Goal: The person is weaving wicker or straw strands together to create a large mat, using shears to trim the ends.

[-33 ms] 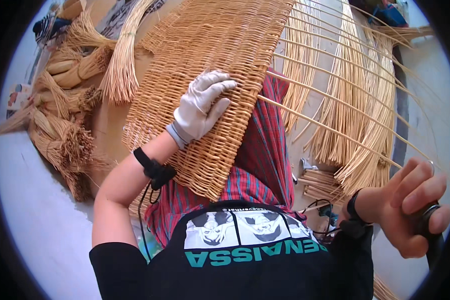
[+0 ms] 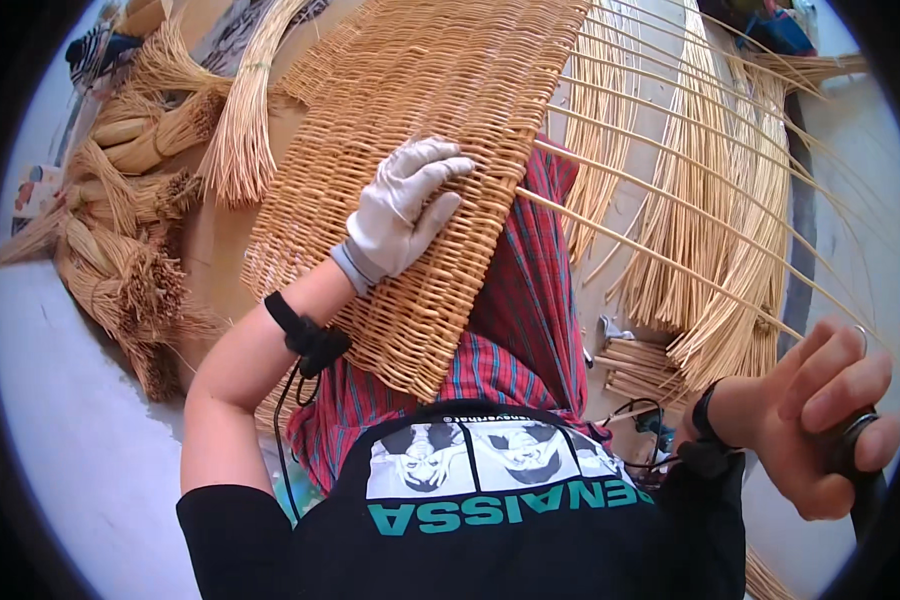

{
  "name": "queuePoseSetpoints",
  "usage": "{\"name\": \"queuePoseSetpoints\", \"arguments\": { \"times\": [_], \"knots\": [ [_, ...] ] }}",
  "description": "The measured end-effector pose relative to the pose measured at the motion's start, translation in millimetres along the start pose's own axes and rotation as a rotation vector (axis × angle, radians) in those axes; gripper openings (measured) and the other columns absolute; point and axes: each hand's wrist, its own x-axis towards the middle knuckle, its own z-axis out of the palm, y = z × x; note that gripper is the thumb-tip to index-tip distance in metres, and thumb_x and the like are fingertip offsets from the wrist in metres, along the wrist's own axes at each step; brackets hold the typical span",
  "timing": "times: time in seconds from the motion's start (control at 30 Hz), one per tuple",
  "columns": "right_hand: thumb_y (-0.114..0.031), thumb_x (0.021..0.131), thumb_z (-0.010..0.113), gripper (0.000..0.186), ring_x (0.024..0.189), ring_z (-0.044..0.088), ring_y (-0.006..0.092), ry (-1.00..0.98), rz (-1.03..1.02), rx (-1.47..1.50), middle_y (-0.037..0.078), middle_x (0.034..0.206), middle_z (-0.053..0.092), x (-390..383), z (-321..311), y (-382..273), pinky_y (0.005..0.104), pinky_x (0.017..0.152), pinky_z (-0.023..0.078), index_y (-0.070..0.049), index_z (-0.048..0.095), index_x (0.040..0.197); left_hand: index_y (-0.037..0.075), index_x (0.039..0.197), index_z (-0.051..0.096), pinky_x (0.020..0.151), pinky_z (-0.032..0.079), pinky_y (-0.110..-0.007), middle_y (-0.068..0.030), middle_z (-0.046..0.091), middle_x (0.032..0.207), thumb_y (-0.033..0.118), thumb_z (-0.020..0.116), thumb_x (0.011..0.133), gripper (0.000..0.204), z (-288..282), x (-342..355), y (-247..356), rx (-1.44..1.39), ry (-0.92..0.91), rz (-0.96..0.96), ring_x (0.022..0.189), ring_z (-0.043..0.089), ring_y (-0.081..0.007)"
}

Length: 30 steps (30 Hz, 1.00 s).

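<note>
A woven wicker panel (image 2: 430,110) slants across my lap, its near corner pointing at my shirt. On it lies my left hand (image 2: 405,210) in a whitish glove, palm down, with its fingers stretched out near the panel's right edge. Long thin rods (image 2: 650,240) stick out from that edge toward the right. My bare right hand (image 2: 820,420) is at the far right, with its fingers curled round a dark, round-ended handle (image 2: 852,440). What the handle belongs to is cut off by the picture's rim.
Bundles of pale wicker rods (image 2: 710,220) lie on the floor under the protruding rods. More bundles (image 2: 140,270) are heaped at the left, and one tied bundle (image 2: 250,120) lies beside the panel. Short cut rods (image 2: 640,368) sit near my right knee. A blue container (image 2: 785,35) stands far right.
</note>
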Motion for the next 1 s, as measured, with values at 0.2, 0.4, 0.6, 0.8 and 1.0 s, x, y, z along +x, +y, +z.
{"name": "queuePoseSetpoints", "arguments": {
  "times": [0.2, 0.4, 0.6, 0.8, 1.0],
  "knots": [
    [-0.058, 0.092, 0.067, 0.039, 0.061, 0.04, 0.0084, 0.008, 0.068, 0.116, -0.002, 0.087, 0.053, -9, 10, -17, 0.0318, 0.068, 0.028, -0.031, 0.067, 0.12, 0.007, 0.128, 0.07, 0.109, 0.047, -0.047, -0.0181, 0.067, 0.129, 0.013, 0.067, 0.098, 0.031, 0, 6, 4, -0.022, 0.006, 0.029, 0.125, 0.061, -0.0377],
    [-0.05, 0.099, 0.064, 0.05, 0.063, 0.043, 0.0108, -0.239, -0.032, -0.184, 0.002, 0.092, 0.055, -23, 3, 6, 0.0294, 0.061, 0.032, -0.019, 0.057, 0.138, 0.005, 0.135, 0.066, 0.117, 0.042, -0.049, -0.0185, 0.064, 0.135, 0.023, 0.067, 0.1, 0.039, -4, 12, 12, -0.048, -0.053, 0.061, 0.134, 0.056, -0.0387],
    [-0.011, 0.092, 0.072, 0.048, 0.073, 0.062, 0.0116, -0.499, 1.026, -0.139, 0.008, 0.094, 0.068, -93, 37, 60, 0.0261, 0.066, 0.049, -0.005, 0.063, 0.138, 0.01, 0.153, 0.05, 0.126, 0.029, -0.055, -0.0132, 0.055, 0.149, 0.076, 0.074, 0.073, 0.106, 0, 16, 16, 0.128, -0.215, 0.142, 0.143, 0.047, -0.0379],
    [-0.013, 0.091, 0.074, 0.051, 0.069, 0.066, 0.0249, -0.545, 0.809, -0.195, 0.009, 0.084, 0.072, -106, 49, 87, 0.0363, 0.062, 0.052, -0.024, 0.068, 0.141, 0.01, 0.153, 0.05, 0.128, 0.024, -0.054, -0.0116, 0.054, 0.151, 0.078, 0.075, 0.066, 0.114, -4, 15, 16, 0.132, -0.252, 0.093, 0.146, 0.045, -0.0353],
    [-0.018, 0.091, 0.076, 0.047, 0.067, 0.064, 0.024, -0.536, 0.876, -0.161, 0.009, 0.078, 0.068, -107, 47, 100, 0.0375, 0.061, 0.05, -0.029, 0.071, 0.137, 0.009, 0.15, 0.054, 0.129, 0.023, -0.054, -0.0117, 0.056, 0.15, 0.078, 0.076, 0.065, 0.112, -1, 18, 15, 0.126, -0.281, 0.069, 0.146, 0.047, -0.034]
  ]
}}
